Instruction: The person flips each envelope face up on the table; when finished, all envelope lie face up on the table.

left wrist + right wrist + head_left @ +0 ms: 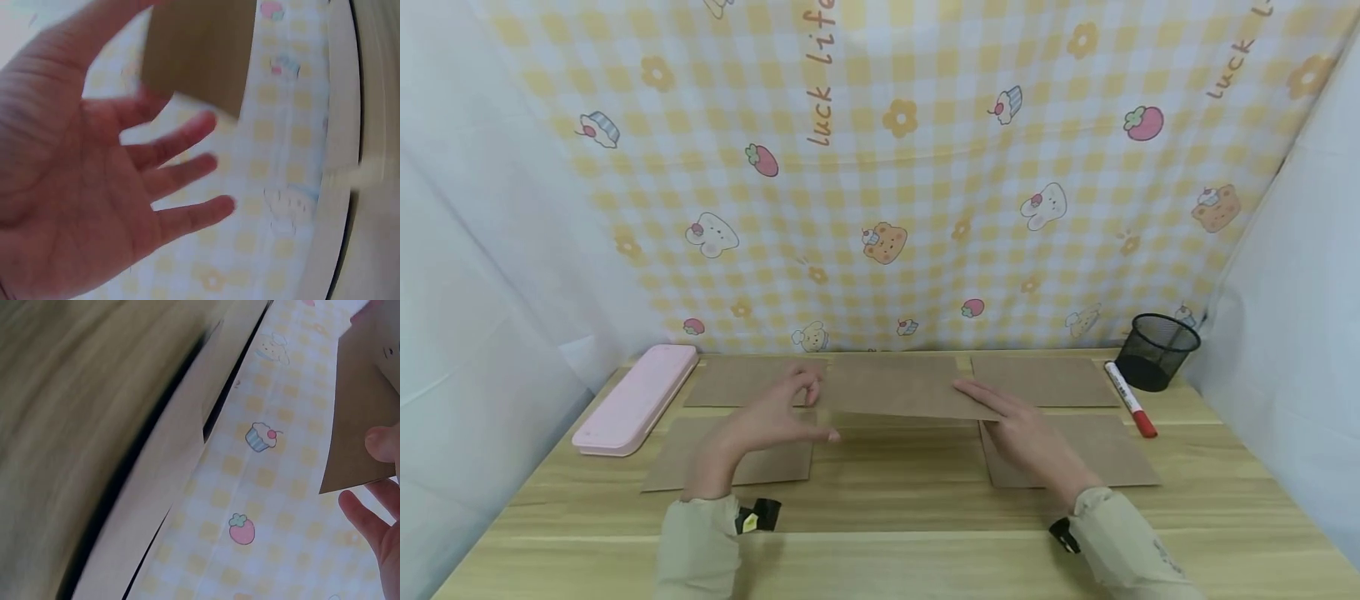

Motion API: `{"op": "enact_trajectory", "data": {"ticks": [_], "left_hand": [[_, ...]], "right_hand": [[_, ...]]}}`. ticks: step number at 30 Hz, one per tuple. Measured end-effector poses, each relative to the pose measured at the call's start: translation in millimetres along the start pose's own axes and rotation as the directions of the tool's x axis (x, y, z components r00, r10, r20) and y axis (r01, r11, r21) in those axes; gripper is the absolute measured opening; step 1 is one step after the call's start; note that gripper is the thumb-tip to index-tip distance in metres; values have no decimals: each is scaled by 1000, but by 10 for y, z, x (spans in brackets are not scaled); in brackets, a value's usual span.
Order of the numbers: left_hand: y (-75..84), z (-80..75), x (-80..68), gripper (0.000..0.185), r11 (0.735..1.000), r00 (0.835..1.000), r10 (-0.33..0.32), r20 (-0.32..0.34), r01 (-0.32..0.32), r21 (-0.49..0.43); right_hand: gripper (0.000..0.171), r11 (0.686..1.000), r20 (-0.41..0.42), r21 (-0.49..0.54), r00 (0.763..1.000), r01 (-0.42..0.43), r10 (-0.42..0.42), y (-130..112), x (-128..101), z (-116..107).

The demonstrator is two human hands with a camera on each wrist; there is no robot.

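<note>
A brown paper sheet (895,387) is raised a little above the wooden table (887,500), in the middle. My right hand (1026,433) pinches its right end: in the right wrist view the thumb (382,442) lies on top of the brown paper sheet (365,406) and the other fingers sit under it. At the sheet's left end is my left hand (767,421). In the left wrist view my left hand (94,187) has its fingers spread and the palm bare, with the brown paper sheet (200,50) just past the fingertips.
Other brown sheets lie flat: back left (737,381), back right (1045,381), front left (775,465), front right (1112,454). A pink case (636,398) lies at the left. A red-capped marker (1131,400) and a black mesh cup (1156,350) are at the right. Cloth backdrop behind.
</note>
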State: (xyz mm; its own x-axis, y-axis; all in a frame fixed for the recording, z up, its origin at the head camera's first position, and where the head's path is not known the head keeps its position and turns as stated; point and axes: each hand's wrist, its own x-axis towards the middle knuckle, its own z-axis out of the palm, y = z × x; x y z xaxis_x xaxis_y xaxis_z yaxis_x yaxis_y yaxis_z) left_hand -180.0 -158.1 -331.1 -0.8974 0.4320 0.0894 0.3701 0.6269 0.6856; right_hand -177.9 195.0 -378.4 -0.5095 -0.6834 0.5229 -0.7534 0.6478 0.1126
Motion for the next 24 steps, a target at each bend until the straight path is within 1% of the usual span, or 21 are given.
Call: {"op": "enact_trajectory", "data": {"ticks": [4, 6, 7, 8, 9, 11, 12, 16, 19, 22, 23, 24], "left_hand": [[-153, -87, -48, 47, 1000, 1000, 10, 23, -10, -27], [-209, -105, -56, 37, 1000, 999, 14, 41, -14, -21], [-233, -105, -53, 30, 1000, 998, 23, 54, -22, -16], [-250, -99, -46, 28, 999, 997, 38, 71, -38, -3], [-260, -89, -39, 31, 999, 995, 47, 89, -47, 0], [-265, -57, -19, 51, 998, 992, 63, 109, -64, 7], [-262, -40, -3, 57, 997, 991, 74, 112, -75, 2], [-206, 7, 39, 68, 996, 994, 85, 74, -84, -23], [-173, 24, 60, 60, 993, 993, 110, 46, -108, -49], [-159, 30, 68, 50, 989, 992, 125, 35, -122, -80], [-159, 31, 70, 44, 989, 991, 127, 30, -124, -79], [-160, 34, 71, 43, 988, 991, 129, 26, -126, -86]], "right_hand": [[43, 999, -42, 33, 999, -13, 14, 47, -2, 9], [52, 998, -61, 59, 998, -19, 23, 64, -4, 16], [56, 997, -69, 74, 997, -24, 29, 71, -5, 18], [62, 996, -75, 82, 996, -30, 36, 75, -6, 21], [63, 995, -83, 91, 996, -31, 39, 79, -6, 24], [63, 994, -94, 103, 995, -31, 41, 85, -12, 34], [65, 993, -99, 113, 994, -31, 42, 87, -12, 38], [63, 991, -101, 133, 994, -20, 33, 83, -6, 47], [63, 989, -108, 146, 994, -4, 20, 85, 10, 42], [61, 985, -112, 174, 994, 4, 16, 91, 27, 26], [57, 983, -116, 182, 993, 7, 15, 91, 31, 19], [54, 980, -118, 197, 993, 3, 20, 90, 34, 14]]}}
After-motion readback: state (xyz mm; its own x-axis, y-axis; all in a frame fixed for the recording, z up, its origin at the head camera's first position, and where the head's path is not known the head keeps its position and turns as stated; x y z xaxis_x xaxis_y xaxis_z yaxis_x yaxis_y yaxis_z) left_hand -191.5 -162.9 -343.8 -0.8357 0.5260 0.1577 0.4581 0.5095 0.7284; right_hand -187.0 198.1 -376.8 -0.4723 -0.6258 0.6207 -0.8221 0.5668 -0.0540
